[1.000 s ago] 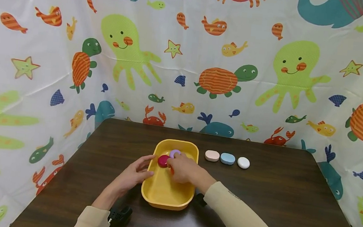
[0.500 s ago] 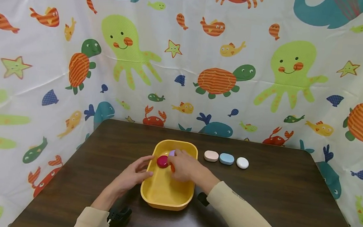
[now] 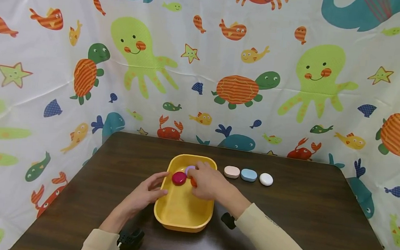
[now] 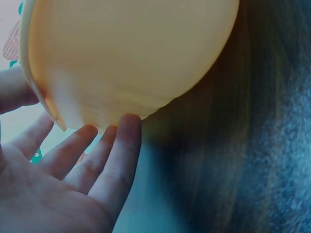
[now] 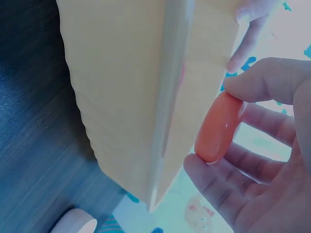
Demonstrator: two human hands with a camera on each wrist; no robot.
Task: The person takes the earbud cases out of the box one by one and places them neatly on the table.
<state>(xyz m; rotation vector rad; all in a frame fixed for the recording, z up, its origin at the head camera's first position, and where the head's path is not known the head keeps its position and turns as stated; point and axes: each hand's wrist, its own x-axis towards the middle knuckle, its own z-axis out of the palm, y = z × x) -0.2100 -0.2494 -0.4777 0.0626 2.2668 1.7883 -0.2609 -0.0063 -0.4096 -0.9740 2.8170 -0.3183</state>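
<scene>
Over the yellow tray (image 3: pixel 182 215), the right hand (image 3: pixel 210 183) is pinching a glossy orange piece (image 5: pixel 218 128), its thumb and fingers closing on opposite ends. At the tray's left side, the left hand (image 3: pixel 146 190) is resting its fingertips against the wall, the fingers spreading loosely. Inside the tray, a dark pink piece (image 3: pixel 179 178) is lying near the left wall, and a lilac piece (image 3: pixel 190 168) is sitting just behind it, partly hidden by the right hand. Beyond the tray's right side, a pale pink piece (image 3: pixel 231 172), a blue piece (image 3: pixel 248 175) and a white piece (image 3: pixel 266 179) are forming a row on the dark bench (image 3: pixel 306 213). Behind, a sea-animal curtain (image 3: pixel 195 95) is hanging. The right wrist view is showing most of the orange piece, which the hand is largely covering in the head view; there, the tray's wall is blocking most of the interior.
</scene>
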